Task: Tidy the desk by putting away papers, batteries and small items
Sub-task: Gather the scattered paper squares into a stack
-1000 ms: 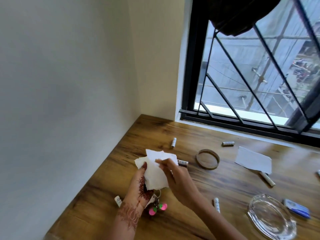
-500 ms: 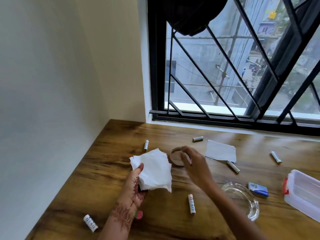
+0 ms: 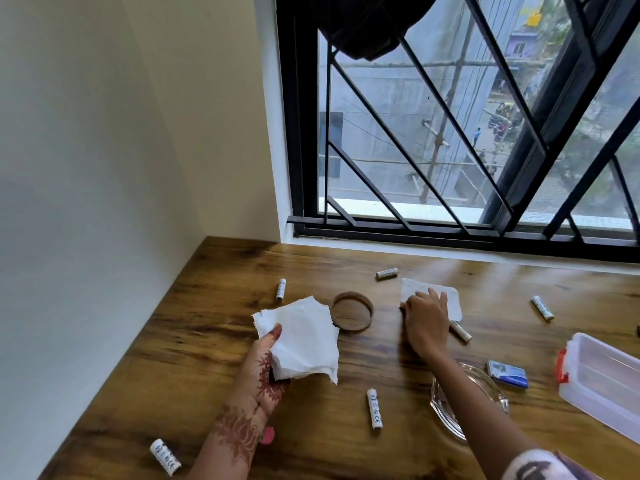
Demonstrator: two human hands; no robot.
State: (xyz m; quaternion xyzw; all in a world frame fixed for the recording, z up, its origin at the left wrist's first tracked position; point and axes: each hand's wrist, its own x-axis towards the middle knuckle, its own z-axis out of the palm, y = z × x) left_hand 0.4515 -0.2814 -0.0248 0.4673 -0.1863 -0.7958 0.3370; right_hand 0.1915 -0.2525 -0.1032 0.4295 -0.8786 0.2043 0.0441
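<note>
My left hand (image 3: 265, 367) holds a small stack of white papers (image 3: 301, 336) above the wooden desk (image 3: 207, 341). My right hand (image 3: 424, 318) lies flat on another white paper (image 3: 450, 299) near the window, fingers spread over its left part. Several white batteries lie scattered: one (image 3: 281, 289) at the back left, one (image 3: 387, 274) by the sill, one (image 3: 460, 330) beside my right hand, one (image 3: 542, 308) at the right, one (image 3: 374, 408) in front, one (image 3: 165, 461) at the near left.
A wooden ring (image 3: 352, 311) lies between my hands. A glass ashtray (image 3: 485, 386) sits under my right forearm, a small blue box (image 3: 507, 373) beside it. An open clear plastic container (image 3: 602, 379) with a red latch stands at the right edge. A pink keyring piece (image 3: 267, 435) peeks out by my left wrist.
My right hand has left the papers in my left hand, passed over the wooden ring and come down on the paper near the window. The view swung right, showing the plastic container.
</note>
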